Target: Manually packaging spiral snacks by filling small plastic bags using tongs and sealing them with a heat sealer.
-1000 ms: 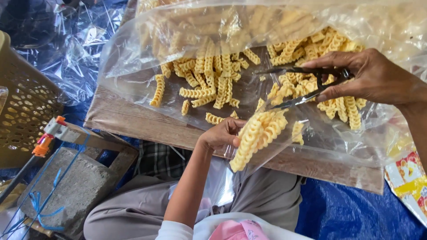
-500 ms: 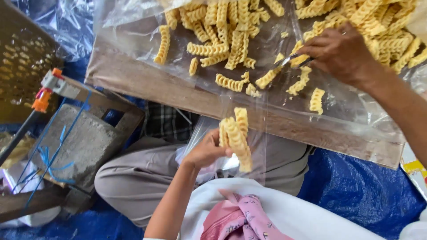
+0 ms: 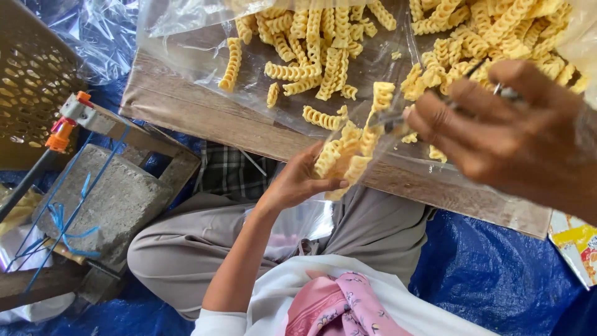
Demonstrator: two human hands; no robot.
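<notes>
Here, the left hand [image 3: 295, 183] grasps a small clear bag [image 3: 348, 155] partly filled with ridged yellow snacks [image 3: 339, 158], thumb and fingers clenched on the bag's lower end, just in front of the near edge of the wooden desk [image 3: 205, 112]. The bag tilts up to the right, its open mouth toward the right hand [image 3: 497, 134]. The right hand, large and close to the camera, is clenched on metal tongs [image 3: 398, 124]; the tong tips sit at the bag's mouth, beside a snack piece [image 3: 380, 96] standing at the opening. Whether the tips pinch that piece cannot be told.

On the desk lies a large clear plastic sheet [image 3: 186, 56] carrying a loose heap of the same snacks [image 3: 311, 50], spread from the centre to the upper right. Left of the desk stand a grey concrete block [image 3: 106, 205] with blue string, an orange-tipped tool [image 3: 62, 134] and a perforated tan basket [image 3: 31, 81]. A blue tarp [image 3: 485, 267] covers the floor beneath the person's grey-trousered knees.
</notes>
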